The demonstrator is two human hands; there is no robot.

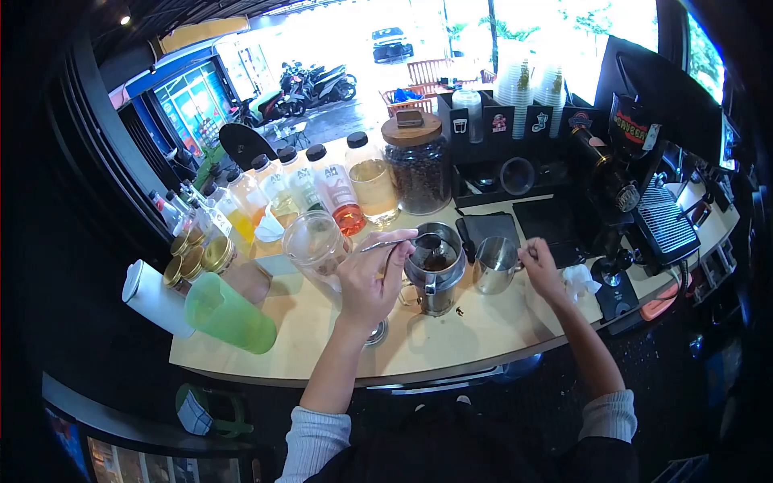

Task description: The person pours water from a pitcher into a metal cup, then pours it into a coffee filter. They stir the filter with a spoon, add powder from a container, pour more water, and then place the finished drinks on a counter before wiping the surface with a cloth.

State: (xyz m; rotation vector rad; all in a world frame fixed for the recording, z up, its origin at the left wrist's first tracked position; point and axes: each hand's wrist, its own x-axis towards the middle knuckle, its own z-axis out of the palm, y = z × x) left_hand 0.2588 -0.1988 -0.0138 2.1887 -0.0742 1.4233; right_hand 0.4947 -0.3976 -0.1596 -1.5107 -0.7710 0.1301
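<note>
My left hand [372, 278] pinches a thin metal spoon [382, 244], its far end over a steel coffee filter [435, 282]. Dark, wet-looking coffee [436, 262] lies inside that filter, which seems to sit on a glass mug partly hidden below. On the right, my right hand [541, 266] is closed on the handle of a steel milk pitcher [494, 270], which stands upright or nearly so beside the filter. Under my left wrist, a round metal lid [376, 332] shows in part. Left of that hand is a clear plastic cup [312, 241].
Several bottles [372, 189] and a jar of coffee beans [420, 173] line the counter's back. A green pitcher [229, 314] stands left. A grinder [616, 153], an espresso machine [668, 221] and crumpled tissue [580, 280] are right. Stacked cups [515, 84] rise behind.
</note>
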